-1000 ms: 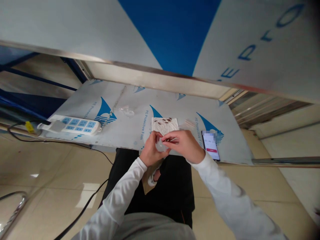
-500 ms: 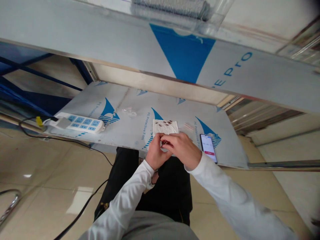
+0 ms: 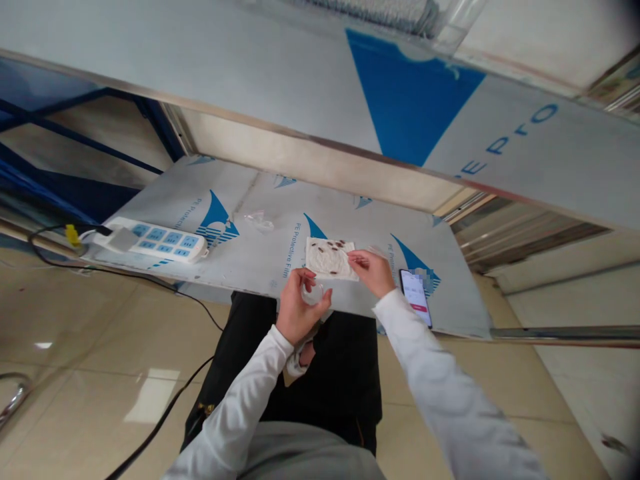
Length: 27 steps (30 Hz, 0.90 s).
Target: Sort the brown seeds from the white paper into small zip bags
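Observation:
A white square pad, like folded tissue (image 3: 327,261), lies near the table's front edge with several small dark-red pieces (image 3: 336,245) scattered on it. My left hand (image 3: 300,303) is curled around a small clear plastic container (image 3: 313,293) just in front of the pad's left corner. What the container holds, if anything, I cannot make out. My right hand (image 3: 373,268) is at the pad's right edge, thumb and fingertips pinched together. Whatever lies between those fingertips is too small to name.
A phone (image 3: 416,298) lies to the right of my right hand. On the left sits a white power strip (image 3: 160,241) with a black cable. A crumpled clear bag (image 3: 259,221) rests behind. The upper shelf (image 3: 240,80) overhangs the table's back.
My hands, earlier together in front of the pad around dark-red pieces, have come apart. The right moved up to the pad's right edge; the left shifted slightly left with the clear container.

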Tool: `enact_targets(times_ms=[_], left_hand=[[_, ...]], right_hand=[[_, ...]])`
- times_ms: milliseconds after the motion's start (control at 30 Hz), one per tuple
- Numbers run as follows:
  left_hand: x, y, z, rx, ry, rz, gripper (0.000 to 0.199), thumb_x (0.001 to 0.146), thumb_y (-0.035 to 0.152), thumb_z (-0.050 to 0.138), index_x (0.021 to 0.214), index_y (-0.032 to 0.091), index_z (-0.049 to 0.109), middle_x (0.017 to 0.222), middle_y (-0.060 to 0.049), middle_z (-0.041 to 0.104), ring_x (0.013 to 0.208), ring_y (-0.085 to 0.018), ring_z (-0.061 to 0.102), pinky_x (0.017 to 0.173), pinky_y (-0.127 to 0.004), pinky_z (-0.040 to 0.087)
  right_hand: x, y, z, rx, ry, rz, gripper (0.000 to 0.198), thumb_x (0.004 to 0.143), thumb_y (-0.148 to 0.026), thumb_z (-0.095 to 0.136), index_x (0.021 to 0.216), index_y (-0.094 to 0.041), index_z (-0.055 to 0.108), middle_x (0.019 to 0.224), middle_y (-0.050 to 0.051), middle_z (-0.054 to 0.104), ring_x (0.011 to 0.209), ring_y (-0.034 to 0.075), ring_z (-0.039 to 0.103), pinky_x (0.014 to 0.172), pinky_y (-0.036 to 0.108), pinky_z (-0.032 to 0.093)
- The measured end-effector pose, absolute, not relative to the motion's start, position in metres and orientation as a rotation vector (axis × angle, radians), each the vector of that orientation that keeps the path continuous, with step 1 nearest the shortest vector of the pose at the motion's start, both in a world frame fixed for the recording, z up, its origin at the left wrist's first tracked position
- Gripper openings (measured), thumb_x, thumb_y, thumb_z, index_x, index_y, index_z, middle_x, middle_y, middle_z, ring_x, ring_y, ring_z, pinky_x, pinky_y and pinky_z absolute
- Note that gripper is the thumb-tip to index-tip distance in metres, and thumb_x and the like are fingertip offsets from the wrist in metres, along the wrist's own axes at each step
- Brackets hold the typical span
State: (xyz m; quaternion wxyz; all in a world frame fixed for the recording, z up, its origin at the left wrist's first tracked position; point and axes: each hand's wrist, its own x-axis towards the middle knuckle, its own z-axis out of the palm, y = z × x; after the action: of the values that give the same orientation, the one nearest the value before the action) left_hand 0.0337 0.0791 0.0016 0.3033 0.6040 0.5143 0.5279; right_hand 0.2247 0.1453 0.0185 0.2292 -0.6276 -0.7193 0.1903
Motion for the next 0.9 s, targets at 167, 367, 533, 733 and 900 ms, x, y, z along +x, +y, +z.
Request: enact_targets(times_ms=[167,367,533,733,900], left_hand=[[0.018,0.076,-0.007,1.587,1.45,1.344,0.037,0.072,0.028,0.069,0.097,0.02,0.044,0.072,0.004,0.048,0.066,-0.011,0.051,0.067,-0.025,0.042],[0.012,0.08,-0.014,1.597,1.469,1.323,0.036,0.073,0.028,0.069,0.097,0.019,0.044,0.073,0.004,0.049,0.067,-0.011,0.052,0.067,-0.025,0.042],[0.01,0.082,-0.014,1.603,1.476,1.318,0.036,0.072,0.028,0.069,0.097,0.02,0.044,0.073,0.004,0.05,0.067,-0.011,0.051,0.067,-0.025,0.042],[0.006,0.084,-0.01,1.608,1.497,1.321,0.036,0.071,0.027,0.07,0.097,0.021,0.044,0.075,0.003,0.051,0.068,-0.012,0.052,0.068,-0.025,0.042],[0.004,0.085,-0.009,1.609,1.511,1.296,0.036,0.07,0.027,0.07,0.096,0.021,0.044,0.075,0.003,0.051,0.069,-0.013,0.053,0.068,-0.026,0.043]], right_hand=[[0.231,0.171,-0.049,-1.779,-2.144,0.541,0.011,0.072,-0.014,0.07,0.082,-0.018,0.073,0.085,0.007,0.071,0.075,0.017,0.065,0.076,0.03,0.051],[0.221,0.165,-0.061,-1.802,-2.213,0.506,0.006,0.076,-0.015,0.067,0.077,-0.019,0.072,0.088,0.007,0.07,0.089,0.019,0.062,0.085,0.029,0.046],[0.2,0.194,-0.06,-1.944,-2.074,0.435,0.013,0.081,-0.025,0.061,0.089,-0.019,0.069,0.088,0.006,0.072,0.08,0.018,0.063,0.077,0.028,0.046],[0.167,0.226,-0.067,-2.021,-1.948,0.378,0.011,0.081,-0.022,0.059,0.087,-0.019,0.068,0.091,0.007,0.071,0.088,0.02,0.062,0.081,0.03,0.044],[0.161,0.216,-0.045,-1.988,-1.888,0.42,0.008,0.076,-0.02,0.062,0.082,-0.017,0.067,0.083,0.006,0.072,0.08,0.018,0.063,0.075,0.027,0.046]])
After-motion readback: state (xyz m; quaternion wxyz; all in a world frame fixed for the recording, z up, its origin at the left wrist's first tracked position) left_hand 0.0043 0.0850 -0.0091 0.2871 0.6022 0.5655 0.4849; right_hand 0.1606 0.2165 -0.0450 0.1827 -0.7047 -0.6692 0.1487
